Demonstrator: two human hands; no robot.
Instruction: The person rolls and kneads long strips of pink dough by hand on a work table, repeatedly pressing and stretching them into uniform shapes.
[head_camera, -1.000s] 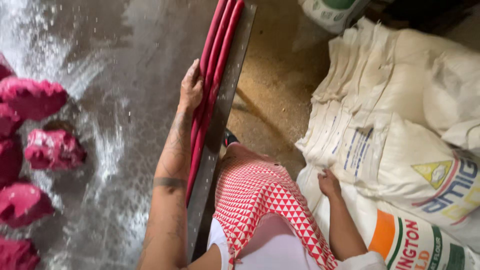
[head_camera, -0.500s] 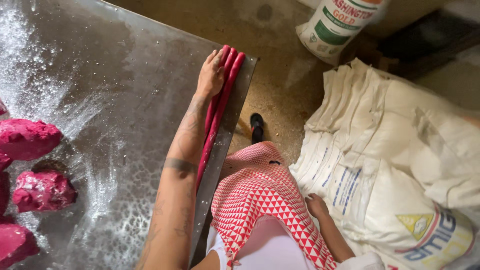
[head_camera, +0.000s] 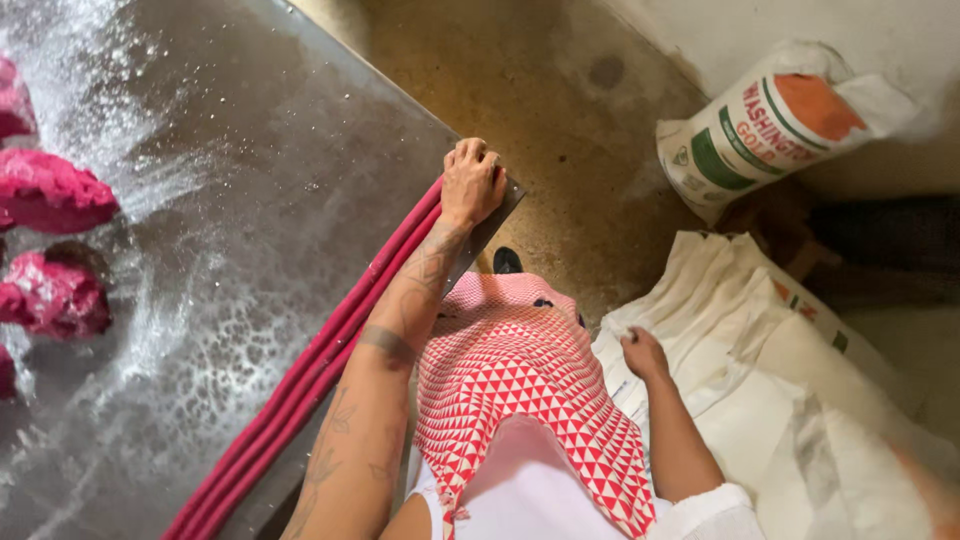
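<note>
Several long pink dough ropes (head_camera: 300, 380) lie side by side along the near edge of the floured metal table (head_camera: 260, 170). My left hand (head_camera: 470, 180) presses down on the far end of the ropes at the table's corner, fingers curled over them. My right hand (head_camera: 645, 352) hangs at my side, loosely closed, touching the top of a stack of white sacks (head_camera: 800, 400); nothing shows in it.
Several pink dough lumps (head_camera: 55, 195) sit at the table's left edge amid scattered flour. A filled printed sack (head_camera: 770, 125) leans against the wall at upper right. Brown floor (head_camera: 540, 110) lies beyond the table corner. My red-and-white patterned skirt (head_camera: 520, 390) is below.
The view has swung, so the table corner now shows. My left hand has stayed at the ropes' far end and its fingers have curled. My right hand has stayed by the sacks.
</note>
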